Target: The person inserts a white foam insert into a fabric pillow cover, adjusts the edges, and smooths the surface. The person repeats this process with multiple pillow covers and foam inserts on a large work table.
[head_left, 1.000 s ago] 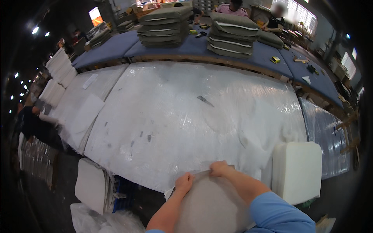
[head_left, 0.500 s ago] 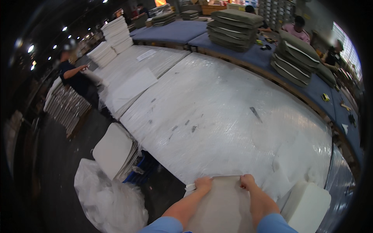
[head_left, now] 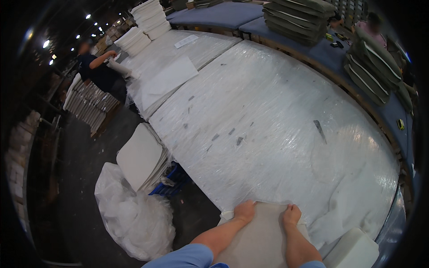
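— Covering nearly the whole width of view, the plastic-wrapped table (head_left: 286, 129) sits as the big work surface; the film over it probably keeps pale material clean and lets sheets slide. Why does the person stand at its near corner?

— That corner is where the beige fabric-covered panel (head_left: 263, 232) lies, its far edge on the table's near edge and the rest hanging back toward the person's body. Both hands hold that far edge, which suits keeping a wide, floppy piece flat and square.

— And the heaps around it?

— The grey folded covers (head_left: 299, 18) are stacked on the blue-topped bench (head_left: 223, 13) beyond, within reach but off the wrapped surface. A stack of white foam pads (head_left: 140, 156) leans beside the table's left side, above a crumpled clear plastic bag (head_left: 134, 219) on the floor. Another white pad (head_left: 353, 248) rests at the lower right, just beside the panel.

— The grips themselves?

— The left hand (head_left: 244, 211) is closed over the panel's top edge, fingers curled onto it. The right hand (head_left: 291, 214) does the same a little apart, so the edge is pinched at two points. A second person in a dark top (head_left: 96, 71) works well apart at the far left.
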Motion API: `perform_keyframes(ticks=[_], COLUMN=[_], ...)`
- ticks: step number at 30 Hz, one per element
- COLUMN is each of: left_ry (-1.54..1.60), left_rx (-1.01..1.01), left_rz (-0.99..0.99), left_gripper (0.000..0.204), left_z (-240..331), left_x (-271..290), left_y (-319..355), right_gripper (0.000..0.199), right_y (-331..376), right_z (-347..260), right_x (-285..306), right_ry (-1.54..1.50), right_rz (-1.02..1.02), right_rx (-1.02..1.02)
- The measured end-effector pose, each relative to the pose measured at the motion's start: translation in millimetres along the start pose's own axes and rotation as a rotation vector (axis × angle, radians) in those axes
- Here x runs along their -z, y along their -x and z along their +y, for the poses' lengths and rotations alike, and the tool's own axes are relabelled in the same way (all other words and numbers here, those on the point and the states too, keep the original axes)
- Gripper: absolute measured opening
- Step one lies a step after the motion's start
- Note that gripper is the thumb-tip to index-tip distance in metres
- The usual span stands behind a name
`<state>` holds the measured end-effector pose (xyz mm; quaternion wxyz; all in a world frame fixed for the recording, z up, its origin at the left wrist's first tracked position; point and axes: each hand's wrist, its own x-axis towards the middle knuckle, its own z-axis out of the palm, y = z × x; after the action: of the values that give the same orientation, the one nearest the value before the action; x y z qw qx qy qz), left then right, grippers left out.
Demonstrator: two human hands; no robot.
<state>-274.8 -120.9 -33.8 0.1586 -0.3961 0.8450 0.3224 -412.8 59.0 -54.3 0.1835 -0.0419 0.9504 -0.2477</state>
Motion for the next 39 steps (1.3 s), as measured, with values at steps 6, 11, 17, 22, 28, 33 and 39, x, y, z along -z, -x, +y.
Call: perform_keyframes(ticks=[6,11,17,22,28,33,39], left_ry=[0.004,0.04,0.105,-0.013,-0.144,0.022,-0.066], left_rx=[-0.021,-0.095,-0.165,-0.353,-0.207,-0.189,-0.102], left_rz=[0.037,0.123,0.049,-0.167,-0.161,0.009,-0.032], left_gripper=[0.045,0.044,0.04,0.037,0.029,0.022,0.025], left_z=[7,0,-8,7,35,14,27], left_x=[6,10,20,31,7,-25,-31], left_y=[8,18,30,33,22,-5,-20], right_gripper=[0.033,0.037,0.034,0.028,0.034,0.035,0.027], right_y=[3,6,-1,6,30,25,16], right_z=[2,-11,-54,-65,-28,-35,-56], right_x=[5,34,52,25,-33,-51,-34], right_ry=[0.051,-0.005,0.149,0.024,0.127,-0.015,-0.007], right_rz=[0.039,-0.397,-0.817,-0.717,-0.036,-0.056,-0.111], right_rx=[0.055,-0.008,0.117,-0.006,0.101,0.073,-0.01])
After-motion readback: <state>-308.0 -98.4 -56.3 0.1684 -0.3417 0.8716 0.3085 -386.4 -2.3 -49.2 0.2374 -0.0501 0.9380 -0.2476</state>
